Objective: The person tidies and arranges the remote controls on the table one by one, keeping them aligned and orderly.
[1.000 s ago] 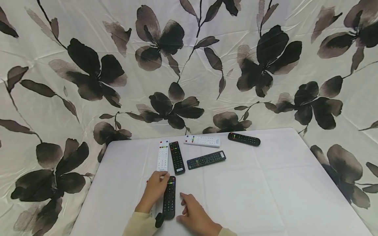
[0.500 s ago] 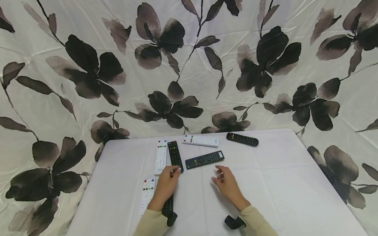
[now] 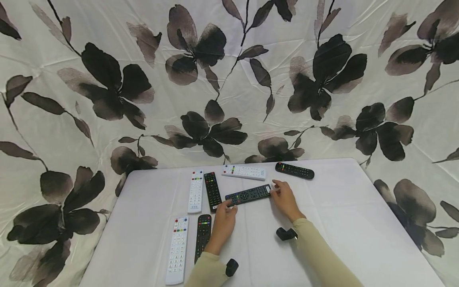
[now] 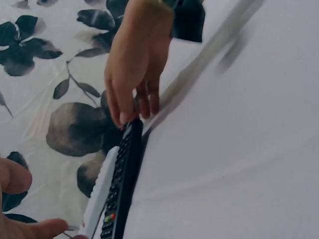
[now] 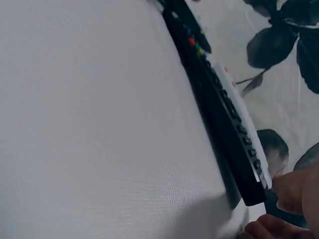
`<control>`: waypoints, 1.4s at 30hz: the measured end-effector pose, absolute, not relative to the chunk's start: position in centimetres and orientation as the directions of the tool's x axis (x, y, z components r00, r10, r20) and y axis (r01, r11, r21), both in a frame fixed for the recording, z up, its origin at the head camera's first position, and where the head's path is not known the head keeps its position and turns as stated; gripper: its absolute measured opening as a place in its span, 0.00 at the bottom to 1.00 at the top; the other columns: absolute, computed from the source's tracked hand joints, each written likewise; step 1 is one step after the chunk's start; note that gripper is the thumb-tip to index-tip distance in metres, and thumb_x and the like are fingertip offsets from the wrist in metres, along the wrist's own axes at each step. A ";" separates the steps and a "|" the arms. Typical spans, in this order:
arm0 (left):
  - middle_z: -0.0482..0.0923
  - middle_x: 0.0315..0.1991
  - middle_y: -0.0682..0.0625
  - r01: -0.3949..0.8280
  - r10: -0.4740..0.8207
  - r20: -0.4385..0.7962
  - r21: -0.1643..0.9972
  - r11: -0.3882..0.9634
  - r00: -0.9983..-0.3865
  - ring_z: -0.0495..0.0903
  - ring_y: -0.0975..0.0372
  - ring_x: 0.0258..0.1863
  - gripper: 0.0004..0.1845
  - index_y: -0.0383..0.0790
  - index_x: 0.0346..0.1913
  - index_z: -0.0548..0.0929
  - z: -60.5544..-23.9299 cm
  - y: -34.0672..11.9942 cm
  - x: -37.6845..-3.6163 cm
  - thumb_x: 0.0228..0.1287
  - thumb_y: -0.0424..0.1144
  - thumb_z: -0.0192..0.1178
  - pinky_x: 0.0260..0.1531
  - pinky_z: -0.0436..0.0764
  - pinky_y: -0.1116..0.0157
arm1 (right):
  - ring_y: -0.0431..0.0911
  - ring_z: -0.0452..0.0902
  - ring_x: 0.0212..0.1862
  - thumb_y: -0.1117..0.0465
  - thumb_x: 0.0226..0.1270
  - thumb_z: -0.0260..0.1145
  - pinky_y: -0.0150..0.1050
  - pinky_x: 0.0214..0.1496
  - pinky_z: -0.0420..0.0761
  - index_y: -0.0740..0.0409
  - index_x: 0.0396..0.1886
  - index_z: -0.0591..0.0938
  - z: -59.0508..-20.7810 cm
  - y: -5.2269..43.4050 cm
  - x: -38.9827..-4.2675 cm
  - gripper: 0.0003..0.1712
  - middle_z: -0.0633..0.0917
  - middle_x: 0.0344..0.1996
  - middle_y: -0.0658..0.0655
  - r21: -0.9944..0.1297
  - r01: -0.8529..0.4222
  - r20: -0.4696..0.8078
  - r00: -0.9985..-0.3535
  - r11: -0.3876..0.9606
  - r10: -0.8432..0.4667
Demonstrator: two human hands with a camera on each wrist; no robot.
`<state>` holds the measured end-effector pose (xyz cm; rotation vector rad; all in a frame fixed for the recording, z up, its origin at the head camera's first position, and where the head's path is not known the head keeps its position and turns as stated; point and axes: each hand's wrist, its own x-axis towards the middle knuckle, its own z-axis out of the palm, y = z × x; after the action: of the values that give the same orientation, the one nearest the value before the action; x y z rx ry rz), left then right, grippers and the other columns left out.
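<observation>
- Left hand (image 3: pixel 224 217): fingertips rest on the near-left end of the slanted black remote (image 3: pixel 250 194). The fingers look lightly bent against that end; whether they pinch it or only touch it cannot be told from the head view.
- Right hand (image 3: pixel 285 198): fingers point down onto the far-right end of the same remote, seen also from the left wrist view (image 4: pixel 132 64). Contact is at the fingertips; a full grip does not show.
- Position of the slanted black remote: flat on the tabletop (image 3: pixel 340 223), button side up, lying crosswise between the two hands.
- Landmark references, all taken from the slanted black remote:
  - White remote (image 3: pixel 244 171): just behind it, towards the curtain (image 3: pixel 107 79).
  - Small black remote (image 3: pixel 295 170): behind it and to the right, apart from it.
  - Upright pair, one white (image 3: pixel 195 191) and one black (image 3: pixel 213 190): to its left, the black one close to its left end.
  - Near pair, one white (image 3: pixel 176 250) and one black (image 3: pixel 203 237): in front of it and to the left, beside the left forearm.
- Handling judgement: the remote is likely light, rigid plastic with a smooth casing, and it should slide readily on the cloth-covered surface.
- Recommended hold: take it by the long side edges or by both short ends, as the hands are placed now. Keep pressure off the key face.
- Risk judgement: a push at one end alone may swing it into the black remote to its left.
</observation>
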<state>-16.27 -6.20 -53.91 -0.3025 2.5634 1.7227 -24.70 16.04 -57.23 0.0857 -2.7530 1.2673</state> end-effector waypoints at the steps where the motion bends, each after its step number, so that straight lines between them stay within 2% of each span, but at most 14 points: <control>1: 0.70 0.70 0.33 -0.187 -0.143 -0.144 0.917 0.352 -0.979 0.74 0.41 0.67 0.27 0.28 0.73 0.71 -54.1 -5.9 -16.3 0.81 0.42 0.52 0.66 0.75 0.38 | 0.59 0.82 0.49 0.69 0.75 0.63 0.55 0.55 0.84 0.73 0.68 0.76 -57.3 16.0 -25.1 0.25 0.81 0.49 0.70 -0.745 -0.096 0.119 -0.993 0.660 -0.010; 6: 0.62 0.75 0.29 -0.204 -0.134 -0.169 0.923 0.325 -0.976 0.66 0.34 0.74 0.30 0.27 0.76 0.64 -55.0 -4.9 -16.1 0.80 0.41 0.51 0.73 0.68 0.35 | 0.56 0.80 0.46 0.68 0.75 0.63 0.52 0.51 0.83 0.71 0.64 0.81 -57.4 15.9 -26.1 0.21 0.81 0.48 0.67 -0.730 -0.064 0.071 -0.997 0.681 -0.018; 11: 0.57 0.76 0.29 -0.197 -0.147 -0.160 0.935 0.295 -0.976 0.64 0.33 0.73 0.31 0.27 0.77 0.61 -55.6 -4.5 -16.1 0.79 0.39 0.52 0.73 0.67 0.35 | 0.56 0.80 0.47 0.70 0.74 0.63 0.53 0.53 0.83 0.70 0.58 0.85 -57.5 16.0 -26.2 0.17 0.81 0.47 0.67 -0.725 -0.044 0.036 -0.999 0.687 -0.025; 16: 0.55 0.78 0.29 -0.222 -0.169 -0.182 0.937 0.269 -0.969 0.63 0.34 0.74 0.33 0.28 0.79 0.58 -55.6 -4.6 -16.7 0.79 0.40 0.52 0.73 0.66 0.35 | 0.55 0.79 0.48 0.69 0.75 0.64 0.53 0.54 0.83 0.69 0.59 0.85 -57.7 16.3 -26.0 0.16 0.81 0.48 0.66 -0.740 -0.021 0.004 -1.000 0.672 -0.027; 23: 0.59 0.77 0.28 -0.289 -0.199 -0.242 0.923 0.255 -0.950 0.67 0.36 0.73 0.35 0.26 0.79 0.58 -55.2 -4.6 -17.2 0.78 0.41 0.52 0.72 0.69 0.36 | 0.57 0.82 0.49 0.72 0.73 0.66 0.55 0.58 0.83 0.69 0.57 0.85 -58.0 16.9 -25.2 0.15 0.86 0.48 0.67 -0.776 -0.037 0.026 -0.999 0.630 -0.026; 29: 0.66 0.73 0.28 -0.286 -0.263 -0.226 0.933 0.220 -0.938 0.71 0.38 0.68 0.36 0.23 0.77 0.62 -55.1 -4.4 -17.3 0.73 0.39 0.58 0.67 0.74 0.39 | 0.57 0.84 0.49 0.72 0.70 0.68 0.54 0.58 0.85 0.69 0.54 0.86 -58.1 17.7 -23.9 0.14 0.87 0.46 0.66 -0.820 -0.046 0.048 -0.999 0.570 -0.012; 32: 0.67 0.72 0.29 -0.260 -0.268 -0.202 0.944 0.201 -0.942 0.71 0.38 0.69 0.35 0.23 0.76 0.64 -55.1 -4.4 -17.1 0.71 0.36 0.59 0.69 0.72 0.38 | 0.57 0.85 0.49 0.73 0.68 0.69 0.50 0.56 0.87 0.68 0.52 0.86 -58.1 18.2 -22.9 0.13 0.87 0.45 0.65 -0.846 -0.047 0.064 -0.998 0.531 0.013; 35: 0.69 0.70 0.32 -0.216 -0.258 -0.164 0.958 0.189 -0.952 0.70 0.38 0.71 0.33 0.23 0.75 0.66 -55.0 -4.6 -16.9 0.71 0.34 0.60 0.70 0.72 0.39 | 0.58 0.86 0.50 0.73 0.69 0.70 0.41 0.50 0.88 0.68 0.52 0.86 -58.0 18.7 -21.7 0.13 0.86 0.46 0.65 -0.874 -0.036 0.059 -0.998 0.484 0.032; 39: 0.73 0.64 0.36 -0.135 -0.242 -0.088 0.973 0.187 -0.966 0.72 0.41 0.69 0.28 0.25 0.73 0.71 -54.8 -5.1 -16.6 0.72 0.30 0.59 0.70 0.75 0.43 | 0.56 0.85 0.52 0.72 0.72 0.69 0.30 0.44 0.84 0.67 0.55 0.85 -57.6 19.1 -19.8 0.14 0.85 0.49 0.65 -0.914 0.020 0.000 -0.999 0.406 0.049; 42: 0.75 0.58 0.39 -0.096 -0.233 -0.048 0.975 0.199 -0.971 0.75 0.44 0.65 0.24 0.26 0.70 0.75 -54.6 -5.4 -16.3 0.74 0.28 0.57 0.67 0.78 0.46 | 0.51 0.86 0.51 0.71 0.73 0.68 0.27 0.43 0.83 0.67 0.57 0.84 -57.3 19.2 -18.3 0.15 0.84 0.50 0.64 -0.935 0.071 -0.053 -0.997 0.348 0.061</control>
<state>-16.29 -5.43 -54.63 -0.3459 2.5147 2.0318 -18.29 19.24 -57.28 -0.1261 -2.5864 1.7948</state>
